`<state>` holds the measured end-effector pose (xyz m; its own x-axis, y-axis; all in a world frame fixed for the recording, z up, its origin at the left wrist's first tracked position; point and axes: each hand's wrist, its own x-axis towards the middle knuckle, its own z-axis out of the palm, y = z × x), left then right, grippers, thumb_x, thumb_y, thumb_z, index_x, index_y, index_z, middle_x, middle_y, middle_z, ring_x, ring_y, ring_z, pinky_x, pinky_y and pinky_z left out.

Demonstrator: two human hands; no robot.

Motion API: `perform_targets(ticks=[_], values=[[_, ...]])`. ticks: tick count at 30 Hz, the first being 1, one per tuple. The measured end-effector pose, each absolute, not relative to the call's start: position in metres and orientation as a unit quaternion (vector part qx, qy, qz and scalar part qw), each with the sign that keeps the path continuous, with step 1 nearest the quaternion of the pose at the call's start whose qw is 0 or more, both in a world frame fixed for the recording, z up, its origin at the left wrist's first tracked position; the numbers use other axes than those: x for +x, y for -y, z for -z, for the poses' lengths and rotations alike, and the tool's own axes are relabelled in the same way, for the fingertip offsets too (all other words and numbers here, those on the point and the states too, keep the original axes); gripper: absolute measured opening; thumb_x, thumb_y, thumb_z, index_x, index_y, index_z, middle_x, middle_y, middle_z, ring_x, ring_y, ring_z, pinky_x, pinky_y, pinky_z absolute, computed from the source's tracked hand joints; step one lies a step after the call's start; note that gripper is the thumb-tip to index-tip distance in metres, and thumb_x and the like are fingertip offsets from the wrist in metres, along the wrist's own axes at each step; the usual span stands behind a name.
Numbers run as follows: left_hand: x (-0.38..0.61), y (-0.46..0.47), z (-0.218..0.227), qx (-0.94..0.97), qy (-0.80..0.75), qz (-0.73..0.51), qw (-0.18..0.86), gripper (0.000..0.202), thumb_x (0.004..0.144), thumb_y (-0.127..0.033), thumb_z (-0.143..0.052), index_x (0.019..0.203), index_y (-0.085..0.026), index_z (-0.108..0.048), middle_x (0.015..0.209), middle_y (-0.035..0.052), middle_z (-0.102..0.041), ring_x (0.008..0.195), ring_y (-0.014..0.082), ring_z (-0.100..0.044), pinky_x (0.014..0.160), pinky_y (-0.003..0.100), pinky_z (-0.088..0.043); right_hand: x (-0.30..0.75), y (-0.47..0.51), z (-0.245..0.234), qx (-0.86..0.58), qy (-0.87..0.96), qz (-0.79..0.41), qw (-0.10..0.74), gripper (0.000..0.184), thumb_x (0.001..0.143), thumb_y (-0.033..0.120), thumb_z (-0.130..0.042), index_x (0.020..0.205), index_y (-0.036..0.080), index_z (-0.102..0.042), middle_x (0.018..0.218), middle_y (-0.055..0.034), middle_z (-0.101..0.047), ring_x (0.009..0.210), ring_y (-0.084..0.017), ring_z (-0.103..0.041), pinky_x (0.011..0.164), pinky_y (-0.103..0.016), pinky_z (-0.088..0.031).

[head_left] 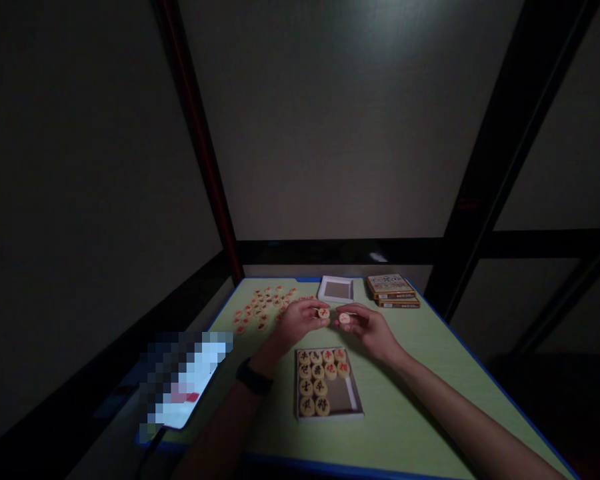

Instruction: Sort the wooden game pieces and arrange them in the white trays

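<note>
My left hand (299, 322), with a dark band on its wrist, pinches a round Chinese chess piece (323, 313) marked in red. Close beside it, my right hand (373, 331) holds another chess piece (345, 319) between thumb and fingers, its faint mark hard to read. Both hands are raised over the table, beyond a shallow open box (347, 393). Rows of pieces with black and red characters fill the box's left side and its far rows; bare bottom shows at its near right. Many loose pieces (258, 312) lie scattered left of my left hand, some partly hidden behind it.
An open white box lid (336, 289) lies at the table's far side. Right of it are stacked printed boxes (393, 288). A lit, partly blurred screen (200, 380) stands at the left edge of the green table (430, 373). Walls enclose the far and left sides.
</note>
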<state>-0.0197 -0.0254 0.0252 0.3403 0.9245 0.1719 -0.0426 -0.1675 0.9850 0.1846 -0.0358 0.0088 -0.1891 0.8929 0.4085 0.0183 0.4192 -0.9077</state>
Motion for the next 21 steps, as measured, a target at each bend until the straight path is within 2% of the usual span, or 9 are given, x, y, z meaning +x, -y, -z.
perform_targets(ticks=[5,9,14,18,21], values=[[-0.023,0.029,-0.023,0.604,-0.342,-0.448,0.564,0.051,0.06,-0.033,-0.087,0.101,-0.015,-0.062,0.102,0.007,-0.069,0.094,0.0185,-0.068,0.09,0.035,-0.052,0.183,0.039,-0.008,-0.367,0.674,-0.369,0.525,0.032,0.077,0.045,-0.071,0.097,0.021,-0.074,0.104,-0.0099,-0.072,0.09,-0.023,-0.068,0.085,-0.038,-0.055],[-0.024,0.029,-0.021,0.579,-0.331,-0.476,0.574,0.048,0.057,-0.032,-0.089,0.089,-0.015,-0.058,0.094,0.0037,-0.068,0.085,0.0161,-0.068,0.087,0.035,-0.053,0.181,0.039,-0.006,-0.377,0.66,-0.369,0.534,0.035,0.073,0.05,-0.074,0.09,0.02,-0.073,0.098,-0.0102,-0.072,0.088,-0.024,-0.067,0.081,-0.038,-0.054],[-0.024,0.028,-0.023,0.568,-0.352,-0.476,0.572,0.049,0.052,-0.026,-0.091,0.088,-0.015,-0.06,0.091,0.0032,-0.069,0.084,0.0149,-0.067,0.087,0.034,-0.052,0.178,0.04,-0.006,-0.395,0.659,-0.325,0.552,0.038,0.069,0.055,-0.076,0.083,0.02,-0.072,0.094,-0.0102,-0.07,0.085,-0.023,-0.065,0.076,-0.036,-0.054],[-0.023,0.028,-0.024,0.577,-0.361,-0.467,0.565,0.048,0.05,-0.028,-0.091,0.087,-0.014,-0.065,0.093,0.0061,-0.072,0.085,0.0165,-0.067,0.087,0.034,-0.052,0.176,0.048,-0.011,-0.379,0.679,-0.277,0.565,0.026,0.077,0.047,-0.073,0.081,0.021,-0.072,0.093,-0.0099,-0.07,0.087,-0.023,-0.064,0.077,-0.036,-0.053],[-0.022,0.029,-0.024,0.593,-0.352,-0.455,0.563,0.047,0.053,-0.033,-0.091,0.089,-0.013,-0.069,0.094,0.0076,-0.073,0.088,0.0175,-0.067,0.088,0.034,-0.051,0.175,0.055,-0.015,-0.375,0.694,-0.261,0.556,0.018,0.083,0.037,-0.067,0.09,0.022,-0.073,0.098,-0.0088,-0.073,0.091,-0.023,-0.066,0.08,-0.036,-0.054]])
